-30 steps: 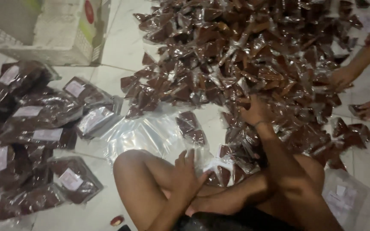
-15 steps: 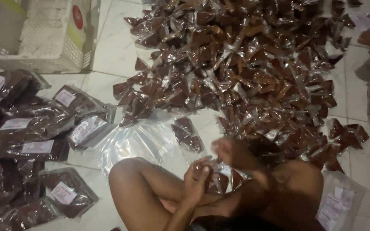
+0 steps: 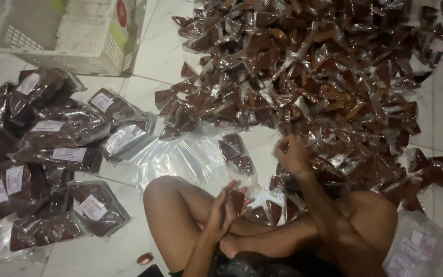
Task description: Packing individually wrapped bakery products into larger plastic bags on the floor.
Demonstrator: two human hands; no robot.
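Sitting cross-legged on the tiled floor, the person held a small brown packet against the left hand, fingers loosely spread. Farther out, the right hand closed on packets at the big pile's edge.

Cut off by the top edge: white plastic crate and far side of the packet pile. Hidden behind left hand, beside that pile: most of a brown packet. Blurred beyond telling: labels on large bags.

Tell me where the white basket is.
The white basket sits in the head view's top left corner, on the floor just above the filled bags.
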